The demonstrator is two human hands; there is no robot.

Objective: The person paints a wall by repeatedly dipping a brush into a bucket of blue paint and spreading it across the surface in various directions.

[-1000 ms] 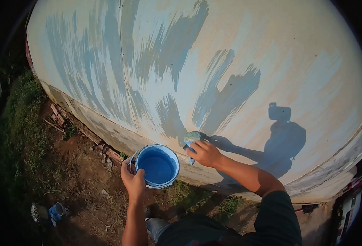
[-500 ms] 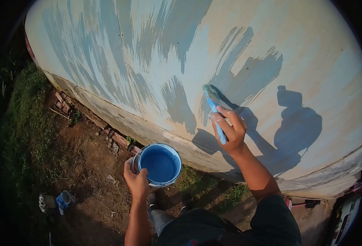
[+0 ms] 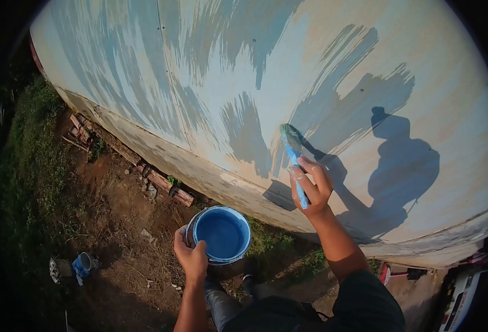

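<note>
My right hand (image 3: pixel 314 185) is closed around the blue, paint-smeared handle of a paintbrush (image 3: pixel 292 152). The brush's bristles, coated blue-green, are at the pale wall panel (image 3: pixel 443 72), beside the lower left edge of a grey-blue painted patch (image 3: pixel 360 110). Low on the left, my left hand (image 3: pixel 191 254) grips a blue paint bucket (image 3: pixel 247 243) at its side, thumb on the rim and the other fingers mostly hidden. Blue paint (image 3: pixel 220 235) is inside the bucket. Spots of paint show on my right fingers.
Uneven grey-blue strokes cover the panel's upper left. Below the wall's base lie broken bricks (image 3: pixel 158 180) on bare soil. Two small containers (image 3: pixel 84 263) stand at the lower left beside grass. A white vehicle (image 3: pixel 465 299) is partly visible at lower right.
The view has shifted slightly. My right hand has brought the brush lower along the wall. My left hand still holds the bucket, which sits a little lower and farther right in view.
</note>
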